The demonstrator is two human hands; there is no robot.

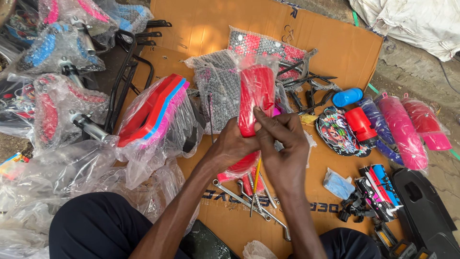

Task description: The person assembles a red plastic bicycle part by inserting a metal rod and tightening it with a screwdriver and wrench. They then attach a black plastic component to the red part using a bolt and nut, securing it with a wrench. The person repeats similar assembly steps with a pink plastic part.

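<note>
A long red plastic piece, shaped like a mudguard (256, 96), is wrapped in clear plastic. My left hand (231, 146) grips it from the left around its middle. My right hand (283, 148) holds it from the right, with the index finger pressed on the wrap near its front face. The lower end of the red piece (239, 167) shows below my left hand. A thin yellow rod (257, 180) hangs below my hands. Metal spanners (249, 201) lie on the flattened cardboard (215, 29) right under my hands.
A stack of red, blue and pink plastic parts (153, 108) in a bag lies to the left. Bubble-wrapped seats (52, 48) and black metal frames (127, 72) sit farther left. Pink, purple and red mudguards (405, 129), a round printed plate (335, 132), a red bottle (360, 125) and black parts (421, 211) lie to the right.
</note>
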